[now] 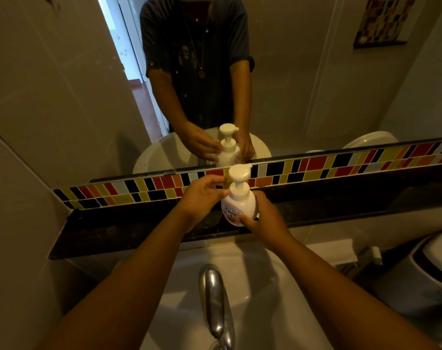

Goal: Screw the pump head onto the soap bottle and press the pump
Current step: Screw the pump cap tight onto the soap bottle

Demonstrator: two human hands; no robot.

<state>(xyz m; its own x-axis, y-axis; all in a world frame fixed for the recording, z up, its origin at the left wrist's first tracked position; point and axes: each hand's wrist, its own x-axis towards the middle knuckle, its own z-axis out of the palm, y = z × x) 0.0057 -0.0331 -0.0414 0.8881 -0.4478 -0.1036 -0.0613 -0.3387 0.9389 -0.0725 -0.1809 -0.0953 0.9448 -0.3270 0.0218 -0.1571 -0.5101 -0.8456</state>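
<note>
Chrome tap (216,301) sits closest to the camera, sticking out over the white sink (255,281), with both bare forearms reaching past it on either side. Next up is the dark stone ledge (129,231) behind the basin, and that's where the soap bottle (237,207) is, standing upright right around the middle of it. Right hand (268,218) is wrapped around the lower body of the bottle, thumb across the printed label, so those fingers are closed on it pretty firmly. Left hand (202,195) is up by the neck with its fingers (216,184) curled in and pinching at the collar just under the pump head (239,174), which is sitting on top of the bottle with the nozzle pointing right. Behind all that there's a strip of mosaic tiles (341,164) in red, yellow, black and white, then the mirror (303,72) showing the same hands and bottle reflected.
</note>
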